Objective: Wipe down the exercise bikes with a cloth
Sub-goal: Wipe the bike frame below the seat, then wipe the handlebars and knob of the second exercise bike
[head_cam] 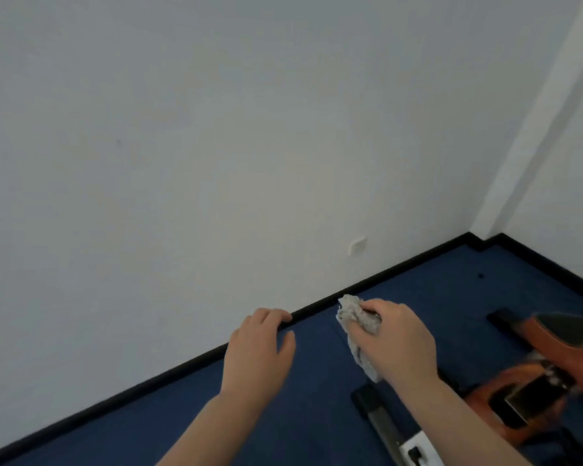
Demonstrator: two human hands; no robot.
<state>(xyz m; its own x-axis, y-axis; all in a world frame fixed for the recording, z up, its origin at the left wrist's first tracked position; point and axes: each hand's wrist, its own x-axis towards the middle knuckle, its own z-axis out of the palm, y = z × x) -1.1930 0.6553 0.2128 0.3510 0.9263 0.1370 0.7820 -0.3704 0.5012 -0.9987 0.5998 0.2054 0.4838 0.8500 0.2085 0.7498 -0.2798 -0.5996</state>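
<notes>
Low in the frame's centre, the right hand (396, 338) grips a crumpled grey cloth (357, 326) in mid-air while the left hand (258, 351) hovers relaxed and empty — no wiping yet, I judge — so the cloth must next reach the orange exercise bike (549, 361) at lower right.

R hand (396, 338) grips grey cloth (357, 322), L hand (260, 348) loose, orange exercise bike (532, 375) at right on blue carpet (300, 415).

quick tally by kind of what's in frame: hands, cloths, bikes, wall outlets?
Hands: 2, left hand empty, right hand gripping the cloth
Cloth: 1, grey
Bike: 1, orange and black, only partly in view at the right edge
Outlet: 1, white, low on the wall
Total: 5
</notes>
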